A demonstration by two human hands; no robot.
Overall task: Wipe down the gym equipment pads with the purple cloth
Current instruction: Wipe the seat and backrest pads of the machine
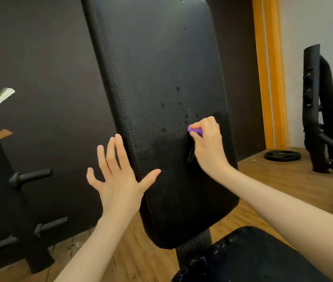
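Observation:
A tall black back pad [157, 78] of a gym bench fills the middle, tilted upright, with several water droplets on its surface. My right hand [208, 143] grips a bunched purple cloth [195, 130] and presses it against the pad's right side, just below the droplets. My left hand [118, 176] is spread open with straight fingers at the pad's left edge, the thumb lying on the pad. The black seat pad [243, 257], speckled with droplets, sits at the bottom right.
A black weight rack with pegs [29, 177] stands at the left. At the right are a black barbell stand [320, 110] and a weight plate [282, 155] on the wooden floor [283, 184]. A dark wall and an orange strip [269, 74] lie behind.

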